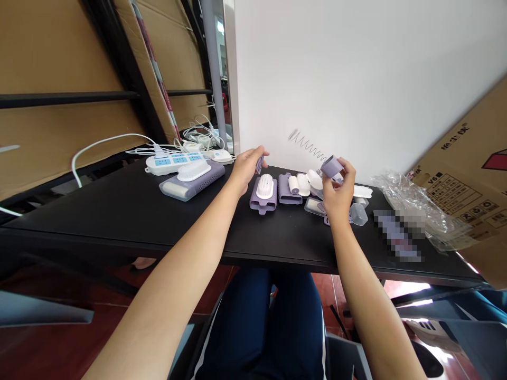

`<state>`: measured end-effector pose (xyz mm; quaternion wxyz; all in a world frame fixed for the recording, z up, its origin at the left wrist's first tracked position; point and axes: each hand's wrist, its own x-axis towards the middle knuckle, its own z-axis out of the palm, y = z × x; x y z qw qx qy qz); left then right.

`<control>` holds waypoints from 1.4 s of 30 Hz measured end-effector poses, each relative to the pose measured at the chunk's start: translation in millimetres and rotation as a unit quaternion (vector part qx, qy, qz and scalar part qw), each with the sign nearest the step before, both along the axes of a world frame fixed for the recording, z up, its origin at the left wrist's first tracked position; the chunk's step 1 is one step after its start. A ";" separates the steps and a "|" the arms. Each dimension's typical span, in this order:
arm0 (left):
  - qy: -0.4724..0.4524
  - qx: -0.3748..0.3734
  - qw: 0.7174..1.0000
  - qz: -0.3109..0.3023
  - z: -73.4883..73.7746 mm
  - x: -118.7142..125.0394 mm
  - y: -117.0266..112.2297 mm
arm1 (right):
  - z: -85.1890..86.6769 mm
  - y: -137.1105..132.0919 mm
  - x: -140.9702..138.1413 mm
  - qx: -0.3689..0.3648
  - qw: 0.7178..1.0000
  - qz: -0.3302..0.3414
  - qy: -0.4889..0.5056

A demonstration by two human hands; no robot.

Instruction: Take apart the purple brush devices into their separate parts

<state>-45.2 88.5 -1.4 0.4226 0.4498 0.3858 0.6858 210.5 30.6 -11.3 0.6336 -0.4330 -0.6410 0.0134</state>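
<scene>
Head view. Pinching a small purple piece with the fingers of the left hand, just above the far edge of the black desk. Holding a purple cap in the curled fingers of the right hand, up over white and purple parts. Between the hands, on the desk: purple case with white insert. Farther left, a power strip; at right, crumpled plastic bag beside a cardboard box.
</scene>
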 end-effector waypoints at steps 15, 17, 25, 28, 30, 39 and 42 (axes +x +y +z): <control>0.402 0.182 0.897 0.009 -7.2 53.7 -25.0 | -1.4 10.5 0.6 -0.066 0.987 -0.004 0.149; 0.463 0.198 0.864 0.009 -7.5 59.6 -24.7 | -0.5 8.5 -1.0 -0.074 0.986 -0.001 0.148; 0.421 0.224 0.878 0.038 -3.6 47.6 -31.4 | 4.9 3.9 -4.0 -0.125 0.971 0.058 0.197; 0.339 0.206 0.917 0.039 -1.4 42.3 -34.3 | 9.9 -1.5 -7.5 -0.169 0.953 0.139 0.208; 0.277 0.183 0.943 -0.001 0.0 41.8 -35.7 | 12.2 -6.3 -11.2 -0.198 0.939 0.199 0.199; 0.124 0.143 0.965 -0.179 4.3 42.6 -36.8 | 8.7 -15.4 -22.6 -0.282 0.897 0.326 0.100; 0.070 0.118 0.975 -0.172 3.9 45.6 -37.0 | 9.2 -15.5 -25.6 -0.286 0.895 0.330 0.092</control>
